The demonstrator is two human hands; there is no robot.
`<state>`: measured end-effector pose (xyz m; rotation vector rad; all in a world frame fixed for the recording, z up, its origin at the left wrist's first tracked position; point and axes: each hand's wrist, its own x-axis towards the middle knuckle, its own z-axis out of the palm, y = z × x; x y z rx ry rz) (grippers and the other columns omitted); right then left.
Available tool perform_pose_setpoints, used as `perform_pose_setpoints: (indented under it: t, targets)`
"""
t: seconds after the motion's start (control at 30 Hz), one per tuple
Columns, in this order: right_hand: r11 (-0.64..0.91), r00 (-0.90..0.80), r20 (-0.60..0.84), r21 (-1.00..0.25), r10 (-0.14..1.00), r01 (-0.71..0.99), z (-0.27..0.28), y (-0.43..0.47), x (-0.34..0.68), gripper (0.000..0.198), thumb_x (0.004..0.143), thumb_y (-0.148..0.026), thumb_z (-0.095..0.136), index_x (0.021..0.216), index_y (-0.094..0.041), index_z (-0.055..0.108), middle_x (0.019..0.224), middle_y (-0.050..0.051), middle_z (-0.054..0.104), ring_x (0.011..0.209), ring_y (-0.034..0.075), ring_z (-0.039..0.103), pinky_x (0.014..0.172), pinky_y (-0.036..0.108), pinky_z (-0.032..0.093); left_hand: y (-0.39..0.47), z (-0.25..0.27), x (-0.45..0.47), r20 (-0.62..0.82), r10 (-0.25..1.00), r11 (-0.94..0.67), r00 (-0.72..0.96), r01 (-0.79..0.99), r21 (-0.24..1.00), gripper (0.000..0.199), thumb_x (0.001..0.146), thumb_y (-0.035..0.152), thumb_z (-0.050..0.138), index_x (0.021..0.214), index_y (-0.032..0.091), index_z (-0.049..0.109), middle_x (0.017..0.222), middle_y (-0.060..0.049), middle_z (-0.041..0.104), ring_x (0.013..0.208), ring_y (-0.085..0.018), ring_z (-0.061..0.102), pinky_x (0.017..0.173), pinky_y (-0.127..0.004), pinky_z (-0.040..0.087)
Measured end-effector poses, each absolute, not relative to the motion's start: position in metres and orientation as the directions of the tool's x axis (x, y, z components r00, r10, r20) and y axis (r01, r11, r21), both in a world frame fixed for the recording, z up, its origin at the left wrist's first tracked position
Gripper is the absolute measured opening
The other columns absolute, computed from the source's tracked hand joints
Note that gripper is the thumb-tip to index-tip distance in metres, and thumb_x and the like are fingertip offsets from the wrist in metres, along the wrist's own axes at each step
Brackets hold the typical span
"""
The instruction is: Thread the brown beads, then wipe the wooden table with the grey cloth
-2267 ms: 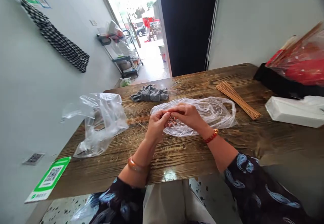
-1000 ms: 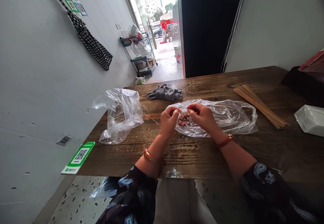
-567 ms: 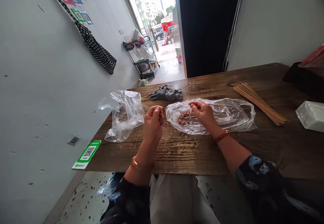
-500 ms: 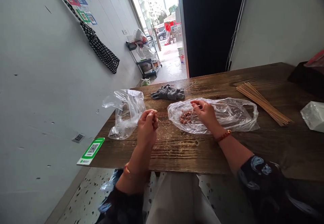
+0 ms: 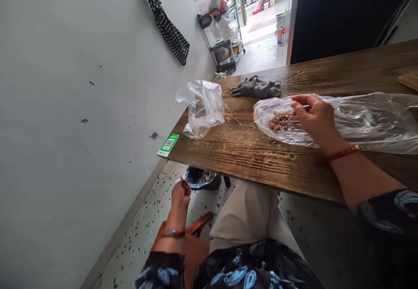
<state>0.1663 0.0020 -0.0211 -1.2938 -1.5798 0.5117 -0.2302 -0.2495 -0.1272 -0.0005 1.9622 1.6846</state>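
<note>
My left hand (image 5: 180,193) is lowered below the table's left front edge, close to a plastic-lined bin (image 5: 205,180) on the floor. Its fingers are curled closed; what they hold, if anything, is hidden. Over a clear plastic bag (image 5: 355,115) on the table hovers my right hand (image 5: 315,117), thumb and forefinger drawn together. Anything between those fingertips is too small to make out. Beside them, in the left end of the bag, lies a small heap of reddish-brown nuts (image 5: 279,121), which look like peanut kernels.
On the wooden table (image 5: 261,158) lie a crumpled clear bag (image 5: 209,106), a grey cloth (image 5: 256,87) and a green QR card (image 5: 168,145). An orange-brown stool (image 5: 196,245) stands below left. A loaded cart (image 5: 222,41) is by the doorway.
My left hand has moved down and left, from above the table to beside the bin. My right hand stays over the bag. The view has tilted down and turned left.
</note>
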Motion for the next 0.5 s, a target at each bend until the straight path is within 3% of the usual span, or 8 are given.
perform_pose_setpoints:
  t: [0.17, 0.3, 0.5]
  targets:
    - [0.331, 0.066, 0.421, -0.792, 0.905, 0.513, -0.024, 0.000, 0.169, 0.025, 0.088, -0.025, 0.061, 0.108, -0.013, 0.070, 0.088, 0.012, 0.074, 0.065, 0.015, 0.067, 0.068, 0.030, 0.050, -0.247, -0.165, -0.255, -0.469, 0.280, 0.272, -0.838, -0.399, 0.876, 0.018, 0.078, 0.016, 0.058, 0.066, 0.017, 0.045, 0.054, 0.006, 0.043, 0.043, -0.006, 0.034, 0.043, -0.019, 0.021]
    - [0.325, 0.060, 0.417, -0.782, 0.907, 0.532, -0.023, -0.002, 0.169, 0.024, 0.088, -0.026, 0.061, 0.107, -0.013, 0.070, 0.084, 0.011, 0.074, 0.065, 0.014, 0.068, 0.067, 0.028, 0.049, -0.223, -0.162, -0.282, -0.460, 0.285, 0.267, -0.841, -0.392, 0.881, 0.018, 0.086, 0.011, 0.053, 0.068, 0.014, 0.049, 0.062, 0.001, 0.052, 0.046, -0.005, 0.037, 0.043, -0.019, 0.023]
    - [0.298, 0.051, 0.393, -0.770, 0.918, 0.564, -0.025, -0.002, 0.168, 0.025, 0.088, -0.027, 0.062, 0.107, -0.015, 0.071, 0.073, 0.009, 0.072, 0.063, 0.015, 0.067, 0.066, 0.029, 0.049, -0.213, -0.150, -0.298, -0.418, 0.264, 0.191, -0.869, -0.378, 0.906, 0.014, 0.093, 0.026, 0.056, 0.087, 0.013, 0.056, 0.070, 0.004, 0.052, 0.048, -0.004, 0.039, 0.043, -0.017, 0.032]
